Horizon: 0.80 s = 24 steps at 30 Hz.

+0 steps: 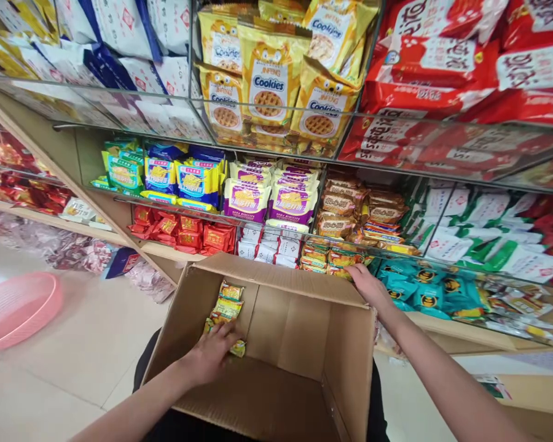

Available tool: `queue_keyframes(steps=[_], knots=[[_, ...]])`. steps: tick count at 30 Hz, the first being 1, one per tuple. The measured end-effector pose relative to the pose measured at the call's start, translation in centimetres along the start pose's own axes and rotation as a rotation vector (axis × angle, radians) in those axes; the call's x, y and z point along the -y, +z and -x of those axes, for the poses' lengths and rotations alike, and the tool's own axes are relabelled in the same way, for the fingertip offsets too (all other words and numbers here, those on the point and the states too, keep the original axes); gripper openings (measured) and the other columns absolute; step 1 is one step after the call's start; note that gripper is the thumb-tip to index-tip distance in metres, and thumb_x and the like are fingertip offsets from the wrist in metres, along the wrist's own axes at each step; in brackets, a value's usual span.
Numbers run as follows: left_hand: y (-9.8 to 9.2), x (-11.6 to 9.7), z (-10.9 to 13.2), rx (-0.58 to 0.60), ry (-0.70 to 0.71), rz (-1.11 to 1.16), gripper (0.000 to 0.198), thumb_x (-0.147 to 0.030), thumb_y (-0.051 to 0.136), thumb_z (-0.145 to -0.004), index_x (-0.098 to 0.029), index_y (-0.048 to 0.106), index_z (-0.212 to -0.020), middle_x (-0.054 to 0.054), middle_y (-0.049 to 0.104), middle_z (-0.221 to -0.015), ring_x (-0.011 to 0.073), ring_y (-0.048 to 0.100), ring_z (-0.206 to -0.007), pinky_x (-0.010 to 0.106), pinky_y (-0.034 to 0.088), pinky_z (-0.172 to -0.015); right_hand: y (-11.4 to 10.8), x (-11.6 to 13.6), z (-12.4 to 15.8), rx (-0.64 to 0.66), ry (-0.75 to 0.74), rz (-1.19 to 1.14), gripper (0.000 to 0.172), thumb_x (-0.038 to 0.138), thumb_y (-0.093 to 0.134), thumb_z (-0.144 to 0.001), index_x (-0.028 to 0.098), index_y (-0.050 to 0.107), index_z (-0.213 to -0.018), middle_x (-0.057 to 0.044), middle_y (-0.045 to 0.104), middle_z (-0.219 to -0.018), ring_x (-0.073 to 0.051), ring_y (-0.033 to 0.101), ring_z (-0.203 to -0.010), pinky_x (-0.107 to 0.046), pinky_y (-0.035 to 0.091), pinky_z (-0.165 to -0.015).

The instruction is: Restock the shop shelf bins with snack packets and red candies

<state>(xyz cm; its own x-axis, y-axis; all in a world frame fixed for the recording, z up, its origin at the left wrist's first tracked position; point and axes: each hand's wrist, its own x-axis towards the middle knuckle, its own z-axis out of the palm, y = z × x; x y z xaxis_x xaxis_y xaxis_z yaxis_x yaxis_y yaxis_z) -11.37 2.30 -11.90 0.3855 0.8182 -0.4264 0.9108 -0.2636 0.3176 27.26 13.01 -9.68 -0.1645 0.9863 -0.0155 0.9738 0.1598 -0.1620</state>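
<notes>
An open cardboard box (299, 331) is tilted toward the shelf in front of me. Inside it, at the left, lies a row of small yellow-green snack packets (228, 309). My left hand (214, 351) reaches into the box, its fingers bent over the lower packets and gripping there; the palm hides part of them. Past the box's upper right corner, my right hand (367, 286) stretches to the low shelf. Its extended fingertips touch the right end of a pile of small orange-yellow packets (327, 256); nothing shows held in it.
Clear dividers separate the shelf goods. Red packets (184, 233) and white packets (270, 247) lie left of the orange-yellow pile, teal packets (426, 288) right of it. Cookie bags (270, 86) fill the upper shelf. A pink basket (23, 313) stands on the floor at left.
</notes>
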Motion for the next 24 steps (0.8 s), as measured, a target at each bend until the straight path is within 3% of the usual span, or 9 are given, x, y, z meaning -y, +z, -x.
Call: queue_keyframes(steps=[2, 6, 10, 13, 17, 21, 24], knots=[[1.2, 1.4, -0.4, 0.047, -0.108, -0.073, 0.063, -0.019, 0.055, -0.065, -0.028, 0.040, -0.126, 0.007, 0.032, -0.137, 0.0306, 0.028, -0.124, 0.045, 0.033, -0.093, 0.3, -0.6, 0.4, -0.031, -0.036, -0.057, 0.035, 0.022, 0.037, -0.078, 0.023, 0.052, -0.109, -0.008, 0.050, -0.112, -0.020, 0.056, -0.087, -0.027, 0.042, -0.070], [1.8, 2.5, -1.0, 0.162, -0.132, -0.189, 0.054, -0.021, 0.060, -0.061, -0.022, 0.052, -0.115, 0.010, 0.054, -0.115, 0.0295, 0.040, -0.112, 0.040, 0.037, -0.086, 0.9, -1.8, 1.9, -0.195, -0.082, -0.199, 0.031, 0.035, 0.037, -0.080, 0.019, 0.058, -0.097, -0.009, 0.051, -0.104, -0.020, 0.055, -0.087, -0.030, 0.043, -0.075], [2.2, 2.6, -1.7, 0.127, -0.101, -0.279, 0.040, -0.016, 0.058, -0.060, -0.020, 0.061, -0.100, 0.012, 0.057, -0.107, 0.0318, 0.039, -0.109, 0.044, 0.034, -0.085, 0.4, -1.7, 4.6, -0.333, 0.040, -0.349, 0.030, 0.043, 0.044, -0.077, 0.019, 0.061, -0.084, -0.008, 0.055, -0.095, -0.015, 0.054, -0.063, -0.030, 0.046, -0.064], [2.7, 2.7, -2.2, 0.089, -0.061, -0.310, 0.028, -0.017, 0.051, -0.066, -0.020, 0.064, -0.090, 0.012, 0.059, -0.101, 0.0299, 0.040, -0.109, 0.044, 0.031, -0.086, 0.2, -1.2, 6.8, -0.376, 0.097, -0.463, 0.029, 0.044, 0.046, -0.076, 0.020, 0.061, -0.080, -0.008, 0.058, -0.092, -0.017, 0.056, -0.068, -0.031, 0.046, -0.064], [3.2, 3.1, -2.8, 0.116, -0.016, -0.288, 0.030, -0.011, 0.043, -0.067, -0.023, 0.063, -0.086, 0.009, 0.064, -0.094, 0.0281, 0.041, -0.110, 0.046, 0.030, -0.084, 1.1, -1.1, 9.4, -0.349, 0.248, -0.627, 0.029, 0.045, 0.047, -0.075, 0.019, 0.060, -0.080, -0.009, 0.060, -0.090, -0.018, 0.057, -0.073, -0.031, 0.046, -0.067], [3.3, 3.2, -2.8, 0.176, -0.048, -0.357, 0.047, -0.003, 0.042, -0.062, -0.019, 0.056, -0.103, 0.010, 0.062, -0.105, 0.0291, 0.043, -0.109, 0.050, 0.028, -0.086, 2.8, -1.0, 11.7, -0.220, 0.389, -0.794, 0.036, 0.049, 0.050, -0.072, 0.017, 0.059, -0.085, -0.003, 0.059, -0.062, -0.017, 0.053, -0.056, -0.029, 0.044, -0.055], [3.2, 3.6, -2.4, 0.139, -0.018, -0.392, 0.045, 0.001, 0.034, -0.067, -0.018, 0.058, -0.099, 0.009, 0.064, -0.098, 0.0262, 0.049, -0.104, 0.054, 0.020, -0.091, 3.7, -0.4, 12.8, -0.193, 0.471, -0.897, 0.038, 0.051, 0.053, -0.068, 0.016, 0.060, -0.082, -0.001, 0.057, -0.054, -0.018, 0.054, -0.054, -0.027, 0.040, -0.047]])
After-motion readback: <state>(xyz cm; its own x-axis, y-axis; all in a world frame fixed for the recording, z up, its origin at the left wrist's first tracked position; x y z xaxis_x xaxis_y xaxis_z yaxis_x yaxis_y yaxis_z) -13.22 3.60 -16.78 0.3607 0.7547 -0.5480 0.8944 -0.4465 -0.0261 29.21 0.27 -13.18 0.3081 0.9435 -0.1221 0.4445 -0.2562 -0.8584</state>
